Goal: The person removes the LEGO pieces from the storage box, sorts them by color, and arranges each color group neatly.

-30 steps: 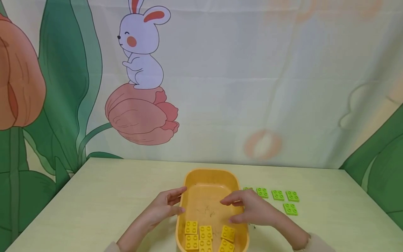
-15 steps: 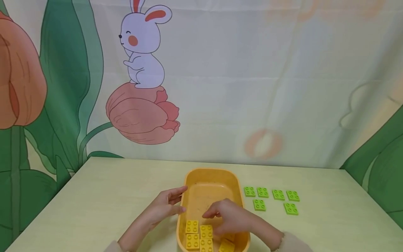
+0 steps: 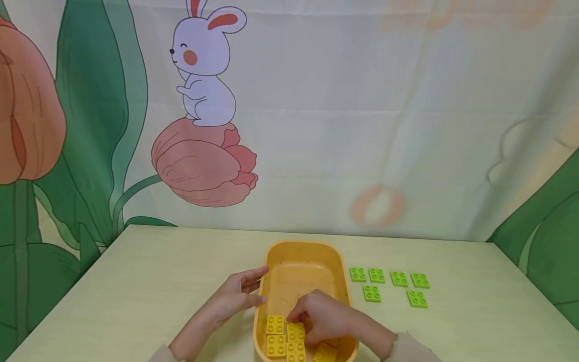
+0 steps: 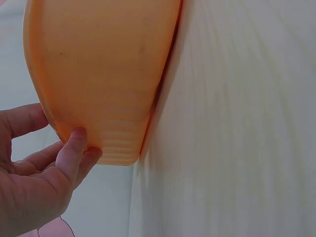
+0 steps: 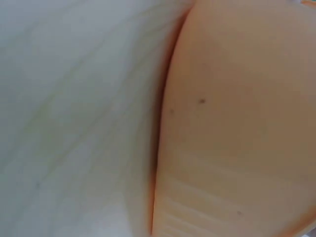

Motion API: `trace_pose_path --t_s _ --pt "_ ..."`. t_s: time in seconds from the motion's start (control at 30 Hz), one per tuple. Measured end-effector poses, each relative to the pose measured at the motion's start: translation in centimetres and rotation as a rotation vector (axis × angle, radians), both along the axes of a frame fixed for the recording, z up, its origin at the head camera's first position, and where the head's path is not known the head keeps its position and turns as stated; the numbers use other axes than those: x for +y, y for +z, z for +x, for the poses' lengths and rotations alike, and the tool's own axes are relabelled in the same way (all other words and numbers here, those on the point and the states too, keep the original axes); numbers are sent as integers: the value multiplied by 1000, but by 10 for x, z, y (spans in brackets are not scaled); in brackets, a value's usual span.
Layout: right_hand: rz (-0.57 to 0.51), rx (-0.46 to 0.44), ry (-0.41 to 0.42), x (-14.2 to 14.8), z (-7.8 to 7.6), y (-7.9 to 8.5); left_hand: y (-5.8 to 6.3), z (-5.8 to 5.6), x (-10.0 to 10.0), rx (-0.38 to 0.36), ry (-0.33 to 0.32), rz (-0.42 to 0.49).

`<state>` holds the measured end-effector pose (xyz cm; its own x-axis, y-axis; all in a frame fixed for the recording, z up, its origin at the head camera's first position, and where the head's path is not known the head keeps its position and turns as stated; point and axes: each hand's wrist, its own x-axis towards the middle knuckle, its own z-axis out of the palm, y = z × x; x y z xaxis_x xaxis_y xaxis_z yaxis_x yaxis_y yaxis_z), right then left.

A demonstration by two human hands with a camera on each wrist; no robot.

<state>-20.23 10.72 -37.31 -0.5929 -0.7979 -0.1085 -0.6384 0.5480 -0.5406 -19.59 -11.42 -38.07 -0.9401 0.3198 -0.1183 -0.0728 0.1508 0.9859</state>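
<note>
My left hand (image 3: 237, 296) touches the left side of an orange plastic bin (image 3: 304, 246), its fingers relaxed. In the left wrist view the fingertips of that hand (image 4: 42, 177) lie against the outer wall and rim of the bin (image 4: 108, 74). Inside, my right hand (image 3: 325, 319) reaches over the right rim, its index finger and thumb at opposite sides of a yellow building brick (image 3: 296, 332), which it pinches. Other yellow bricks (image 3: 276, 346) lie around it at the near end. Only the bin's outer wall (image 5: 237, 123) appears in the right wrist view; the hand is hidden there.
Several green bricks (image 3: 372, 293) lie on the pale table (image 3: 181, 266) to the right of the bin, studs up. Behind the table hangs a cloth backdrop (image 3: 316, 125) with a printed rabbit and tulips.
My right hand has moved left and nearer to me, from above the bin's right rim down to a yellow brick. The left hand and the bin have stayed in place.
</note>
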Motion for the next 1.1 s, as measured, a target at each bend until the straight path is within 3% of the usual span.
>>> trace_pose_path --t_s 0.73,1.1 --pt "55 67 -3 -5 3 -1 0 0 1 -13 13 -2" --pt "-40 25 -41 6 7 16 0 -1 1 -15 3 0"
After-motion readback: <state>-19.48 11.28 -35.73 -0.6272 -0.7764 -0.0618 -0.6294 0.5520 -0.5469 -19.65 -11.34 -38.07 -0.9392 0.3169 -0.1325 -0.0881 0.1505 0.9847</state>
